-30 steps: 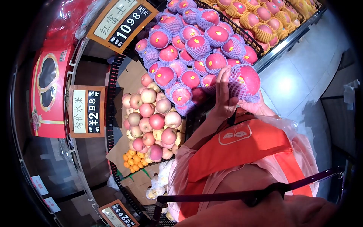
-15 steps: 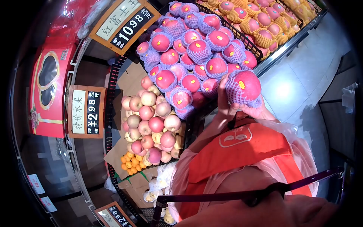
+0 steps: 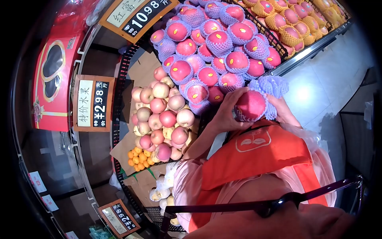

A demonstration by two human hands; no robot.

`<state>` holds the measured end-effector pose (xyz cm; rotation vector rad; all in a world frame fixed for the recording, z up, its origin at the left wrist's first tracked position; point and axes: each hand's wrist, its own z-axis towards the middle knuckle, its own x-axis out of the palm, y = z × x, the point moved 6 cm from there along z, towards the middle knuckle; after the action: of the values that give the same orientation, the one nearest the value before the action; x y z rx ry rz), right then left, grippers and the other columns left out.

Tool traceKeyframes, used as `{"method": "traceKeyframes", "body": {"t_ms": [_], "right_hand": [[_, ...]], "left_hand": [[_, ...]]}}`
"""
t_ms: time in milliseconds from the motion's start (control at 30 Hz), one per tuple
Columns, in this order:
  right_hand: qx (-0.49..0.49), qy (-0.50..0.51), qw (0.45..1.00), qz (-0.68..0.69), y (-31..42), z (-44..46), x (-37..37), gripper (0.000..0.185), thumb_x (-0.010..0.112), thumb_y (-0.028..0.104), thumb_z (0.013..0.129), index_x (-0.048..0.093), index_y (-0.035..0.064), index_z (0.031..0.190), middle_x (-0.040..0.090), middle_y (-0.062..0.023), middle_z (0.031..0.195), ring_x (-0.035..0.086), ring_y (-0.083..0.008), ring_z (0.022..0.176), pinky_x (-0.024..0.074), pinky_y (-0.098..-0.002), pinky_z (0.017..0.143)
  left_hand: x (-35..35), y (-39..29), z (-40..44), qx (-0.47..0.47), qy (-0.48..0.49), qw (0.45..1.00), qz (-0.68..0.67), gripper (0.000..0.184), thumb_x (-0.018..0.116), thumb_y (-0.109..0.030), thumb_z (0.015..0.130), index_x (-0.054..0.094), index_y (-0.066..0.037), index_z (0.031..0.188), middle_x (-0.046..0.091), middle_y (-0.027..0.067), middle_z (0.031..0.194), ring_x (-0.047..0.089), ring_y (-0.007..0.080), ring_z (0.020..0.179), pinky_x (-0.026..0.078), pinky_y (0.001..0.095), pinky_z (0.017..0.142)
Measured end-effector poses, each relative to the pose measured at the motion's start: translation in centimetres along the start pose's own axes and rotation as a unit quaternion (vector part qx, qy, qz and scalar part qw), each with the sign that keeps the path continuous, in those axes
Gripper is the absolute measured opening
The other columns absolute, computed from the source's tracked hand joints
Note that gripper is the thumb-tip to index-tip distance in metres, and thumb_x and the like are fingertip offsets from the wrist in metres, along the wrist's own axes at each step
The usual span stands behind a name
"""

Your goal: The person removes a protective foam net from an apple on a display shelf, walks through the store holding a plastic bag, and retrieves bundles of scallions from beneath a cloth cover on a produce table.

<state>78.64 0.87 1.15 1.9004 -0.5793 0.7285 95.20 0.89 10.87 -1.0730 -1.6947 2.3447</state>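
A large red apple [image 3: 251,105] is between my two hands, in front of the red apron. My left hand [image 3: 230,113] has its fingers wrapped round the apple's left side. Purple foam netting [image 3: 270,89] is bunched at the apple's right and upper side. My right hand [image 3: 281,109] is behind that netting on the right, its fingers mostly hidden by it. Just beyond my hands lies a heap of netted red apples [image 3: 208,75] in a black crate.
Loose pale apples [image 3: 160,105] and small orange fruits [image 3: 139,158] lie at the left. Price signs [image 3: 94,103] line the shelf edge, near a red gift box [image 3: 53,81]. Yellow-netted fruit [image 3: 291,35] fills another crate at the upper right.
The apple has turned and moved down a little. Its netting, earlier wrapped round it, is now bunched towards the right. My left fingers have closed further round the apple. The whole view has shifted slightly.
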Motion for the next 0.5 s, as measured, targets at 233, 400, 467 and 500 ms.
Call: {"method": "traceKeyframes", "body": {"t_ms": [233,400,467,500], "right_hand": [[-0.026,0.016,0.990,-0.135,0.2,-2.1,0.6,0.058,0.070,0.009,0.074,0.043,0.0032,0.125,0.053,-0.0077,0.118,0.051,-0.0197,0.110,0.0378,-0.0333,0.096],[0.047,0.030,0.994,-0.094,-0.5,-2.6,0.0,0.062,0.073,0.014,0.075,0.042,0.0034,0.127,0.053,-0.0082,0.120,0.050,-0.0201,0.113,0.0371,-0.0339,0.098],[0.061,0.029,0.993,-0.097,-0.9,-2.8,-0.7,0.062,0.072,0.015,0.076,0.041,0.0037,0.128,0.053,-0.0083,0.120,0.049,-0.0204,0.114,0.0369,-0.0342,0.098],[0.065,0.026,0.992,-0.107,-1.3,-2.8,-1.4,0.061,0.072,0.014,0.076,0.041,0.0038,0.128,0.053,-0.0083,0.120,0.049,-0.0206,0.114,0.0369,-0.0344,0.098]], "left_hand": [[2.4,2.9,-2.7,-0.098,0.094,0.988,-0.074,0.091,0.080,-0.024,0.058,0.034,-0.006,0.133,0.039,0.0111,0.133,0.038,0.0223,0.125,0.030,0.0353,0.103],[3.7,4.4,-3.2,-0.133,0.089,0.984,-0.078,0.096,0.082,-0.029,0.058,0.030,-0.007,0.136,0.035,0.0109,0.135,0.034,0.0228,0.127,0.027,0.0349,0.104],[4.9,4.6,-3.5,-0.142,0.089,0.975,-0.147,0.100,0.083,-0.028,0.057,0.026,-0.008,0.137,0.035,0.0114,0.134,0.033,0.0229,0.127,0.027,0.0351,0.104],[5.4,4.7,-3.6,-0.145,0.090,0.969,-0.179,0.102,0.083,-0.028,0.057,0.025,-0.008,0.138,0.035,0.0117,0.134,0.032,0.0230,0.127,0.027,0.0352,0.104]]}}
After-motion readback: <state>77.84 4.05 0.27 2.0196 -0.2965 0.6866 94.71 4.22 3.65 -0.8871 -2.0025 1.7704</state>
